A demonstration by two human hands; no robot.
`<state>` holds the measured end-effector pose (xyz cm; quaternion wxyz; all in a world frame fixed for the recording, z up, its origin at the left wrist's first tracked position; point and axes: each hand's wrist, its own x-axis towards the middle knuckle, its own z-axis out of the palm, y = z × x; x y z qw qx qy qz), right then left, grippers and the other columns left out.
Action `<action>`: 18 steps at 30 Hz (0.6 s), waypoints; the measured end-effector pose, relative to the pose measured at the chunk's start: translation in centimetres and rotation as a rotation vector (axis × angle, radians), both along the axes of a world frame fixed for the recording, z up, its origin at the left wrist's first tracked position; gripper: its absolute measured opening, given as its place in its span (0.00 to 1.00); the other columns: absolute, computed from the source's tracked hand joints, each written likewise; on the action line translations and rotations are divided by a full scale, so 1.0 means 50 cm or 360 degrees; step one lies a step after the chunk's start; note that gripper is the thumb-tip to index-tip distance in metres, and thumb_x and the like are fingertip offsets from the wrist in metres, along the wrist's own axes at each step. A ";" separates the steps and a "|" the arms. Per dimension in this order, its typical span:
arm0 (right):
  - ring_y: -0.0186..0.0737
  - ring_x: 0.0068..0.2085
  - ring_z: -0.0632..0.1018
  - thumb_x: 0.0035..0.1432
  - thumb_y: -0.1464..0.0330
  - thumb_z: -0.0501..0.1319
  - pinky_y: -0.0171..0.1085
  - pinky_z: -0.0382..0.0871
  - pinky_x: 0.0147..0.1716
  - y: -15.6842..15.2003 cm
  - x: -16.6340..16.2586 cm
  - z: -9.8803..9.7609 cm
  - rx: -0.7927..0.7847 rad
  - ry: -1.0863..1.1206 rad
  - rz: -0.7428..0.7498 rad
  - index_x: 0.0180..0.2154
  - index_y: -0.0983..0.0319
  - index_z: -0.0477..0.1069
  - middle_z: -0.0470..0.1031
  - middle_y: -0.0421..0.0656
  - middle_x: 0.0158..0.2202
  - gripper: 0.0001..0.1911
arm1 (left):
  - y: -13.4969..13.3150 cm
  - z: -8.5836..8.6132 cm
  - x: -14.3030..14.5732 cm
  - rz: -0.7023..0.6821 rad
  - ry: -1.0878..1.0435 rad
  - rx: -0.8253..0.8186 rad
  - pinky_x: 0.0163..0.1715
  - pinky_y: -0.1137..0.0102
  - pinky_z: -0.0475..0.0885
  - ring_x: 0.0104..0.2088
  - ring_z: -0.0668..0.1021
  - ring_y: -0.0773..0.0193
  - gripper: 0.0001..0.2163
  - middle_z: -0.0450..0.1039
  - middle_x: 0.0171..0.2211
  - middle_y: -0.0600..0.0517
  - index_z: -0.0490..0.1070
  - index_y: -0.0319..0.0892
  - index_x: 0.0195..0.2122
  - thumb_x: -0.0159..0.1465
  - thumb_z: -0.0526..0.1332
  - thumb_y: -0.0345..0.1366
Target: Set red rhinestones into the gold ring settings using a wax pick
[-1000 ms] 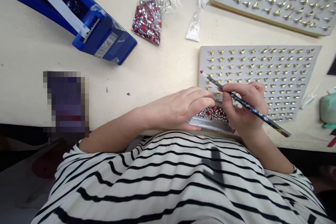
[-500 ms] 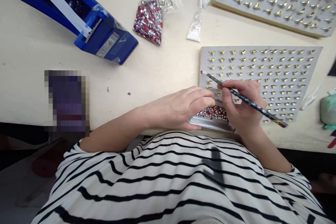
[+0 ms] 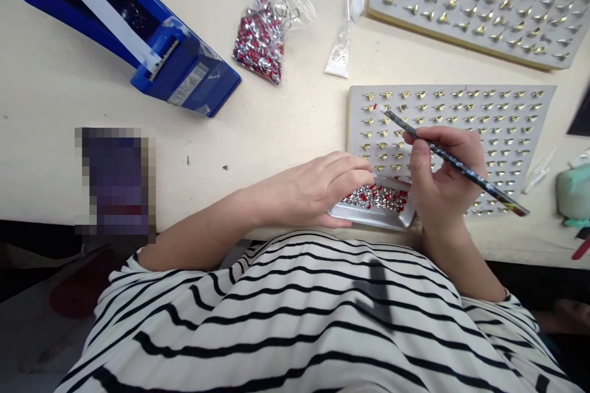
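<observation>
My right hand (image 3: 440, 175) grips a dark pencil-like pick-up stick (image 3: 454, 161). Its tip carries a small red stone (image 3: 375, 107) over the upper left rows of a grey foam board (image 3: 544, 135) studded with gold settings. My left hand (image 3: 322, 187) rests at the table edge with fingers curled on the rim of a small silver tray (image 3: 369, 216) that holds red and silver stones.
A clear bag of red stones (image 3: 260, 43) and a small bag of white powder (image 3: 338, 52) lie further back. A blue tape dispenser (image 3: 161, 55) stands at the back left. A second foam board of settings (image 3: 474, 6) lies at the back right. A blurred dark patch (image 3: 115, 181) sits at the left.
My right hand has moved the stick's tip with the red stone up and to the right, from the board's left edge onto its second row. My left hand has stayed at the tray.
</observation>
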<state>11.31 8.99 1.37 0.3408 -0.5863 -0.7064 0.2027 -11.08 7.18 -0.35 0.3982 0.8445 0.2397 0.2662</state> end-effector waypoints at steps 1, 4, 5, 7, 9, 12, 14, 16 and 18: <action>0.35 0.42 0.75 0.57 0.67 0.58 0.44 0.70 0.44 0.001 -0.001 0.000 -0.0015 0.0013 -0.0004 0.42 0.56 0.69 0.72 0.39 0.41 0.09 | 0.000 0.000 0.000 0.0002 0.0001 0.0004 0.58 0.57 0.65 0.57 0.67 0.53 0.26 0.62 0.56 0.37 0.55 0.37 0.57 0.62 0.62 0.41; 0.35 0.42 0.75 0.57 0.67 0.59 0.45 0.71 0.44 0.002 -0.003 0.000 -0.0025 0.0016 0.0003 0.42 0.56 0.70 0.71 0.39 0.41 0.10 | 0.000 0.000 -0.001 0.0002 0.0015 0.0005 0.58 0.56 0.65 0.58 0.66 0.54 0.26 0.62 0.57 0.37 0.55 0.37 0.57 0.62 0.62 0.40; 0.35 0.42 0.75 0.57 0.67 0.59 0.45 0.71 0.45 0.002 -0.003 0.000 -0.0027 0.0010 0.0006 0.42 0.56 0.70 0.71 0.39 0.41 0.10 | 0.000 0.001 -0.001 0.0003 0.0020 0.0006 0.58 0.56 0.65 0.58 0.66 0.54 0.26 0.62 0.57 0.38 0.55 0.37 0.57 0.62 0.62 0.40; 0.35 0.42 0.75 0.57 0.67 0.59 0.45 0.70 0.46 0.001 -0.002 0.000 -0.0030 0.0008 0.0004 0.42 0.56 0.70 0.71 0.39 0.41 0.09 | 0.000 0.001 -0.002 0.0007 0.0030 0.0010 0.58 0.56 0.65 0.58 0.66 0.54 0.26 0.61 0.57 0.38 0.54 0.37 0.57 0.62 0.62 0.40; 0.35 0.43 0.75 0.58 0.67 0.58 0.46 0.70 0.47 0.002 -0.003 0.001 -0.0032 0.0015 -0.0003 0.42 0.56 0.69 0.71 0.39 0.42 0.09 | -0.001 0.002 -0.003 0.0006 0.0036 0.0011 0.58 0.56 0.65 0.58 0.66 0.54 0.25 0.61 0.57 0.37 0.54 0.37 0.57 0.63 0.61 0.40; 0.36 0.44 0.75 0.58 0.67 0.58 0.45 0.71 0.46 0.004 -0.006 -0.001 -0.0039 0.0019 -0.0003 0.43 0.56 0.69 0.72 0.39 0.41 0.10 | -0.002 0.002 -0.003 0.0009 0.0033 0.0007 0.58 0.55 0.66 0.58 0.66 0.54 0.26 0.62 0.57 0.37 0.55 0.38 0.57 0.62 0.62 0.39; 0.36 0.44 0.76 0.58 0.66 0.58 0.45 0.71 0.46 0.005 -0.008 -0.002 -0.0039 0.0022 -0.0004 0.43 0.56 0.70 0.72 0.39 0.41 0.10 | -0.002 0.002 -0.002 0.0010 0.0026 0.0008 0.58 0.55 0.66 0.58 0.66 0.54 0.26 0.62 0.57 0.36 0.55 0.37 0.57 0.62 0.63 0.39; 0.36 0.44 0.76 0.58 0.66 0.58 0.44 0.71 0.46 0.007 -0.010 -0.004 -0.0042 0.0024 0.0004 0.43 0.55 0.70 0.72 0.40 0.41 0.10 | -0.002 0.001 -0.002 0.0008 0.0030 0.0010 0.58 0.55 0.65 0.59 0.66 0.53 0.26 0.62 0.57 0.36 0.55 0.38 0.57 0.62 0.62 0.39; 0.35 0.43 0.76 0.58 0.66 0.58 0.44 0.72 0.46 0.009 -0.010 -0.005 -0.0061 0.0019 0.0027 0.43 0.55 0.70 0.72 0.40 0.42 0.10 | -0.002 0.001 -0.003 0.0004 0.0035 0.0013 0.58 0.54 0.65 0.59 0.66 0.52 0.25 0.61 0.57 0.37 0.54 0.39 0.58 0.62 0.61 0.40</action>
